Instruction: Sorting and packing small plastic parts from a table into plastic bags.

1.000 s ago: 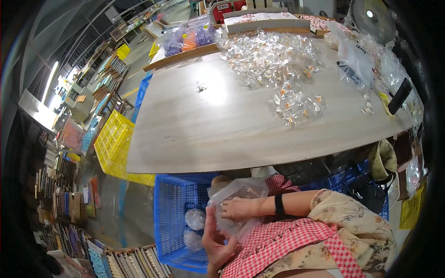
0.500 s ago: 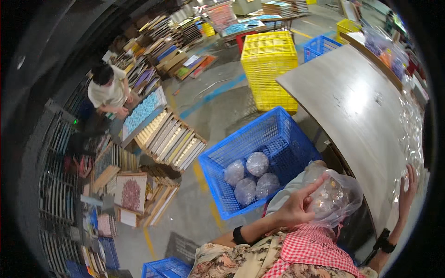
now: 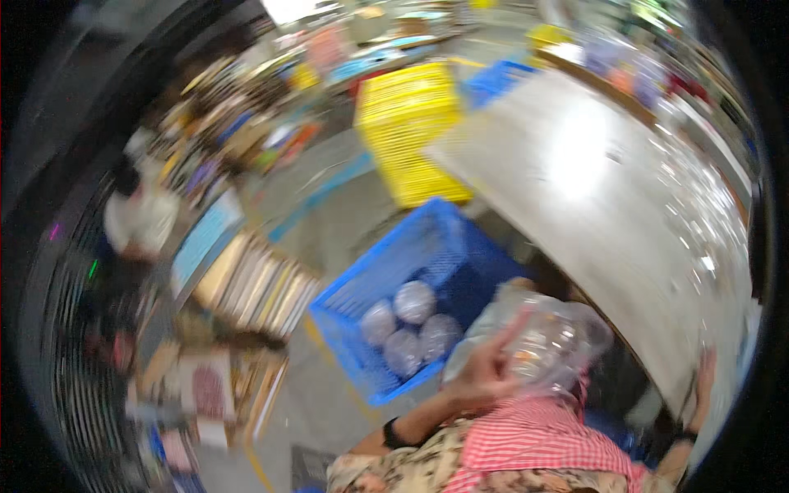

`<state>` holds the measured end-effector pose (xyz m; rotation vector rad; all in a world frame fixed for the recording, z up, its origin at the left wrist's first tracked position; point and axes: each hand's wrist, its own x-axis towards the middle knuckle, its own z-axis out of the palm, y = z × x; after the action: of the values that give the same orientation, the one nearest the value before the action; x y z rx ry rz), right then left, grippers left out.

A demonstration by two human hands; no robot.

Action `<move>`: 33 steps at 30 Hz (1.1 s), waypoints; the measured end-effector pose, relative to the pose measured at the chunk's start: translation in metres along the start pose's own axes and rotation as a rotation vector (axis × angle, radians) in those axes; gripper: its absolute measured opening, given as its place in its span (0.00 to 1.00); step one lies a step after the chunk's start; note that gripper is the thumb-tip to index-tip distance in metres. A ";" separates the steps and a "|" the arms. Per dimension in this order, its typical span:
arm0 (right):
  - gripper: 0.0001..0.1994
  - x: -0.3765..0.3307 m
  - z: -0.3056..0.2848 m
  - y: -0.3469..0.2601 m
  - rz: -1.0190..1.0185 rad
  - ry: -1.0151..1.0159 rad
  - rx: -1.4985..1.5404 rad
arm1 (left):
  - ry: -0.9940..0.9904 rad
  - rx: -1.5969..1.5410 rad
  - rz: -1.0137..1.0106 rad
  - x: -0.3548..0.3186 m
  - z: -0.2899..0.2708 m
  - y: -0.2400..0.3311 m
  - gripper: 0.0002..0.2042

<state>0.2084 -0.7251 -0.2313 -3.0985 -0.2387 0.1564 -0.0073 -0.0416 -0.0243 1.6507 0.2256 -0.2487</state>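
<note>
My left hand (image 3: pixel 483 374) is closed at the side of a clear plastic bag (image 3: pixel 546 345) with small shiny pieces inside, held over my lap. The contents are too blurred to name. My right hand (image 3: pixel 705 380) is by the near right edge of the grey table (image 3: pixel 526 164), fingers stretched out, with nothing seen in it. In front of my left hand stands a blue plastic crate (image 3: pixel 349 357). Several round, filled clear bags (image 3: pixel 415 301) lie in its near left part.
Loose clear plastic packaging (image 3: pixel 686 205) lies along the table's right side. A yellow crate stack (image 3: pixel 411 131) stands beyond the blue crate. At the left, a person (image 3: pixel 140 215) stands by a rack of boards (image 3: pixel 259 283). Stacked boards (image 3: pixel 222 123) fill the back left.
The whole view has swung and blurred, so the crate, table and bag sit further left in the picture. My left hand still holds the bag; my right hand stays near the table edge.
</note>
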 end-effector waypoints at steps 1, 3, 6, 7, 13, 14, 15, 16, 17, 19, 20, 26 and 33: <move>0.25 -0.035 -0.038 -0.024 0.101 0.099 0.315 | 0.111 0.079 0.165 0.002 0.000 -0.008 0.39; 0.24 -0.061 -0.112 -0.095 0.144 0.103 0.154 | 0.108 -0.139 0.209 0.007 -0.003 0.005 0.43; 0.32 -0.069 -0.128 -0.105 0.410 0.609 0.450 | 0.162 -0.184 0.261 0.005 -0.012 -0.013 0.45; 0.34 -0.075 -0.132 -0.104 0.353 0.624 0.475 | 0.141 -0.226 0.332 0.005 -0.011 -0.018 0.44; 0.32 -0.099 -0.129 -0.126 0.305 0.397 0.396 | 0.101 -0.037 0.312 0.002 -0.003 -0.001 0.45; 0.32 -0.100 -0.124 -0.123 0.308 0.407 0.403 | 0.084 -0.055 0.304 0.001 -0.001 0.004 0.45; 0.28 -0.104 -0.117 -0.115 0.289 0.463 0.320 | 0.071 -0.078 0.299 0.002 0.001 0.008 0.44; 0.26 -0.102 -0.112 -0.115 0.262 0.514 0.245 | 0.063 -0.081 0.324 0.002 -0.001 0.006 0.44; 0.26 -0.098 -0.110 -0.114 0.249 0.522 0.255 | 0.077 -0.076 0.334 0.002 -0.003 0.006 0.44; 0.21 -0.089 -0.113 -0.118 0.211 0.621 0.262 | 0.066 -0.005 0.377 0.001 -0.009 0.005 0.44; 0.21 -0.087 -0.112 -0.115 0.194 0.627 0.268 | 0.084 -0.004 0.385 0.001 -0.015 -0.002 0.44; 0.16 -0.069 -0.140 -0.105 0.432 0.763 0.402 | 0.080 0.085 0.342 0.002 -0.018 -0.011 0.45; 0.20 -0.058 -0.162 -0.162 0.230 0.464 0.036 | 0.108 -0.089 0.326 0.003 -0.018 -0.027 0.45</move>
<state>0.1434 -0.5776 -0.0587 -3.0023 0.1323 -0.5400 -0.0118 -0.0215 -0.0494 1.5867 0.0456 0.0964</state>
